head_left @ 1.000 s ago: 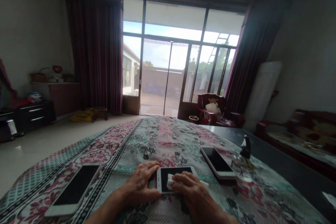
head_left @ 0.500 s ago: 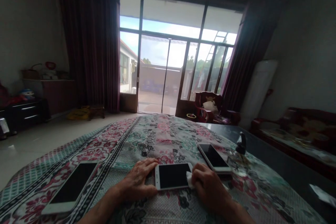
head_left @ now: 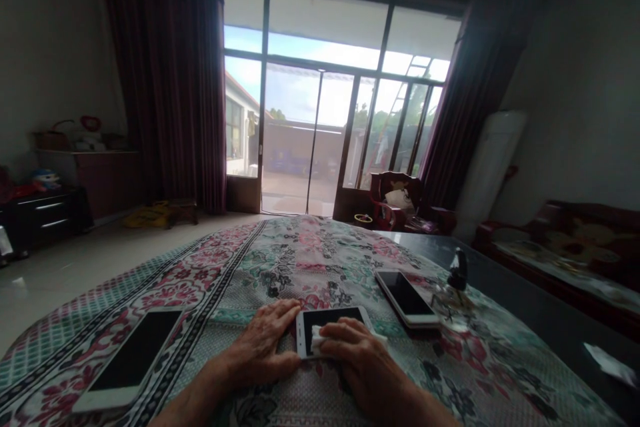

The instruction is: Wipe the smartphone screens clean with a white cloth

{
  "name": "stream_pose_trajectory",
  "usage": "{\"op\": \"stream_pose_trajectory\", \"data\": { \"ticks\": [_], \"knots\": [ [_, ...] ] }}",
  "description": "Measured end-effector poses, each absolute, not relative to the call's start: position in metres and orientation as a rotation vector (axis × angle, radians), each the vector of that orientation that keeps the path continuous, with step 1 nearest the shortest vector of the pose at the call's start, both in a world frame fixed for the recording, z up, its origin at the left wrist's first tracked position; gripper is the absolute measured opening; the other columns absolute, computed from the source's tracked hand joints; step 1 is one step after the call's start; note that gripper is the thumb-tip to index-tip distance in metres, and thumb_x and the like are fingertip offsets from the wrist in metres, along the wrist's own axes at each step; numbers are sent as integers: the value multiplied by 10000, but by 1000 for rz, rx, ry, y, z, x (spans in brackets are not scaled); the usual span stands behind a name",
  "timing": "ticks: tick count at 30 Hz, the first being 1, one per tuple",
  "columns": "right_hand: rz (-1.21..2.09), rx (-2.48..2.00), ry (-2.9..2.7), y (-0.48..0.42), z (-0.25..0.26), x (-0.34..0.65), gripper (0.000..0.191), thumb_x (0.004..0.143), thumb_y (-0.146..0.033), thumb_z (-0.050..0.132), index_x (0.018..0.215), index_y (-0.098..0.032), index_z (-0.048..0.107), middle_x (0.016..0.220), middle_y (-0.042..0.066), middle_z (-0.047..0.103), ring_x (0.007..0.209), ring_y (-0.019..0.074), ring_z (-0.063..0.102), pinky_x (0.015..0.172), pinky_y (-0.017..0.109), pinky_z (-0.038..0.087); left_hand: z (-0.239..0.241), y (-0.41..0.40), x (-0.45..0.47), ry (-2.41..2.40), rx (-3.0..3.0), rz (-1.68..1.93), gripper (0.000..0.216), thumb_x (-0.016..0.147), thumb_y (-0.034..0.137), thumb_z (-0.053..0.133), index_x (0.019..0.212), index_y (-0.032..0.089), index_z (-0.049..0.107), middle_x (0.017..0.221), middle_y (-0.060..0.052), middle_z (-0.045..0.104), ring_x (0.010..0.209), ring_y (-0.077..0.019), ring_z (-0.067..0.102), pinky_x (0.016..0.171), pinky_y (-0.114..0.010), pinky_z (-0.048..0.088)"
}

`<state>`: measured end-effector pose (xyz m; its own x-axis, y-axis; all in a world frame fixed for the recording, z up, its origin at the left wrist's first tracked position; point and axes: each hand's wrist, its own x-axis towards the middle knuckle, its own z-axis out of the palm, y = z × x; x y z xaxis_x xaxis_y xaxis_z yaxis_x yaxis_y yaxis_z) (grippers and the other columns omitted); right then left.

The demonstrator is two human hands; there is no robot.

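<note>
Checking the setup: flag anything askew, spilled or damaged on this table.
Nothing spilled or damaged. The left phone and right phone lie slanted on the cloth; a white scrap sits loose on the dark tabletop, far right.

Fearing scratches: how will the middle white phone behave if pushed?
The white phone looks stiff and flat: likely slides, not rolls. The left hand braces its end, the right hand presses a wipe on it, so slipping seems unlikely.

Dim backlit room, glaring window.
</note>
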<state>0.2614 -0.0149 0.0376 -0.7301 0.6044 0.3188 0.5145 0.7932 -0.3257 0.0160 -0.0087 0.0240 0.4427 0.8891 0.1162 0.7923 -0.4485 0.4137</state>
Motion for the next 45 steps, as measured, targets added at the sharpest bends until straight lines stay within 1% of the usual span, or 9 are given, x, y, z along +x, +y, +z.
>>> {"op": "stream_pose_trajectory", "data": {
  "ticks": [5, 12, 19, 24, 27, 31, 37, 41, 45],
  "knots": [
    [304, -803, -2520, -13, 33, 263, 416, 758, -71, 462, 1071, -277, 645, 1197, -1, 606, 1096, 176, 502, 976, 327, 381, 21, -8, 17, 1466, 2399, 460, 732, 771, 449, 589, 1418, 181, 376, 1503, -97, 340, 1385, -297, 275, 1147, -474, 202],
    [115, -1135, -2318, 5, 29, 292, 229, 686, -11, 441, 627, -183, 580, 756, 21, 586, 759, 144, 541, 705, 254, 406, 21, -6, 19, 1478, 2435, 530, 697, 727, 437, 634, 1370, 241, 448, 1471, -67, 406, 1343, -293, 358, 1125, -441, 268],
    [133, -1097, -2332, 1, 30, 296, 234, 711, -25, 445, 668, -194, 601, 803, 19, 601, 816, 149, 552, 744, 261, 414, 24, -7, 20, 1472, 2443, 503, 704, 746, 445, 628, 1369, 169, 451, 1461, -108, 413, 1337, -309, 364, 1125, -441, 283],
    [248, -842, -2493, -16, 34, 269, 399, 777, -93, 477, 1106, -275, 609, 1178, 1, 609, 1069, 175, 519, 980, 328, 370, 20, -6, 20, 1512, 2438, 486, 703, 744, 414, 625, 1378, 172, 440, 1470, -111, 397, 1351, -326, 336, 1130, -465, 261],
    [281, -802, -2533, -21, 38, 261, 447, 810, -114, 458, 1208, -289, 562, 1282, 8, 566, 1145, 181, 492, 1053, 351, 313, 20, -7, 22, 1539, 2436, 473, 712, 740, 412, 624, 1384, 175, 433, 1470, -106, 398, 1350, -314, 341, 1133, -455, 255],
    [330, -810, -2540, -17, 35, 259, 409, 804, -102, 445, 1116, -298, 623, 1236, -1, 592, 1117, 176, 508, 1003, 327, 361, 22, -7, 23, 1522, 2440, 481, 733, 731, 432, 632, 1381, 157, 434, 1470, -103, 401, 1348, -296, 348, 1137, -427, 251],
    [209, -1102, -2335, 0, 27, 278, 243, 740, -44, 427, 657, -193, 601, 816, 24, 616, 813, 148, 555, 753, 263, 414, 27, -9, 23, 1481, 2447, 543, 716, 698, 405, 662, 1352, 190, 464, 1441, -83, 445, 1322, -285, 381, 1122, -406, 275],
    [93, -1365, -2292, 8, 33, 297, 234, 704, -34, 420, 599, -183, 566, 749, 28, 590, 764, 156, 551, 686, 263, 400, 27, -9, 23, 1454, 2472, 568, 684, 697, 392, 665, 1324, 182, 491, 1427, -90, 459, 1302, -288, 403, 1113, -409, 289],
    [106, -1303, -2330, 1, 37, 296, 252, 702, -43, 413, 709, -191, 616, 853, 40, 620, 848, 169, 568, 764, 282, 435, 20, -5, 22, 1453, 2491, 595, 691, 686, 381, 668, 1327, 199, 485, 1424, -80, 463, 1298, -289, 407, 1111, -413, 293]
  ]
}}
